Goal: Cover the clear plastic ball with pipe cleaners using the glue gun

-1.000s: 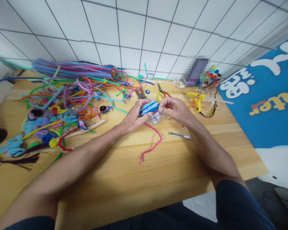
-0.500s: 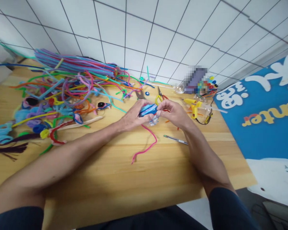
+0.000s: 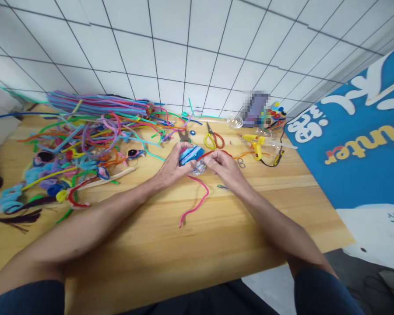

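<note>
My left hand is wrapped round the left side of a small piece covered in blue and lilac pipe cleaner. A shiny, see-through part shows at the lower right of this piece. Thumb and fingertips of my right hand are pinched together at its right side, on a red pipe cleaner that runs over the top of the hand. Below the piece a pink pipe cleaner trails onto the table. The fingertips hide where the red one meets the piece.
Many loose pipe cleaners and a thick bundle lie at the left. Behind my hands are pliers and yellow-red scissors. A yellow glue gun lies right, near a clear ball. A pen-like tool is partly under my right wrist.
The view has shifted a little. My right hand has come lower along the piece's right side, and more of the red pipe cleaner shows. My left hand keeps its hold.
</note>
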{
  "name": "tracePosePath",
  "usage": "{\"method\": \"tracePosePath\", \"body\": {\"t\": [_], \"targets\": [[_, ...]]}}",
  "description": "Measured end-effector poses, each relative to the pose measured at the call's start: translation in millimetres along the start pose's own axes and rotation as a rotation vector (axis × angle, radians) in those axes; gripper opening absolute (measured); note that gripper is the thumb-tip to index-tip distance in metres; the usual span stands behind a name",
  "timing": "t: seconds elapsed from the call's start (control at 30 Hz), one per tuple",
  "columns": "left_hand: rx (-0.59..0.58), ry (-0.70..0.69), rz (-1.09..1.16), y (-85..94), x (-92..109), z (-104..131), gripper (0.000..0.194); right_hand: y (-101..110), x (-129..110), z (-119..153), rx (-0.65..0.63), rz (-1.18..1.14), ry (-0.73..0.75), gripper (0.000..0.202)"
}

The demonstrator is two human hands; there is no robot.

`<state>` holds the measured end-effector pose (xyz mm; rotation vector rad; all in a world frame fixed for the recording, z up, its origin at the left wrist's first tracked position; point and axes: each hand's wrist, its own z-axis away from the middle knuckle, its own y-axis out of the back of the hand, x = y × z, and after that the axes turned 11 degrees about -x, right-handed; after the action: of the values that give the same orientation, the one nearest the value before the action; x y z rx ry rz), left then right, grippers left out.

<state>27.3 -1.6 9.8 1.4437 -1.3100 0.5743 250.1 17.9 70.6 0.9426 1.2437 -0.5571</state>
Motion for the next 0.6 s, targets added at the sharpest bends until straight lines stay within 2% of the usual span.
{"method": "tracePosePath", "body": {"t": [0.1, 0.23, 0.33, 0.6], "targets": [[0.011, -0.016, -0.025, -1.6, -1.1, 0.8, 0.055, -21.9, 19.2, -2.5, 0.156, -0.237, 0.003, 0.056], [0.004, -0.052, -0.055, -2.3, -1.4, 1.2, 0.057, -33.9, 22.2, -7.6, 0.265, -0.346, 0.058, 0.052], [-0.004, -0.065, -0.068, -2.0, -0.9, 1.6, 0.056, -34.1, 18.4, -9.4, 0.256, -0.347, 0.082, 0.046], [-0.037, -0.104, -0.072, -0.8, -3.0, 1.6, 0.053, -28.8, 23.3, -8.2, 0.209, -0.292, 0.028, 0.039]]}}
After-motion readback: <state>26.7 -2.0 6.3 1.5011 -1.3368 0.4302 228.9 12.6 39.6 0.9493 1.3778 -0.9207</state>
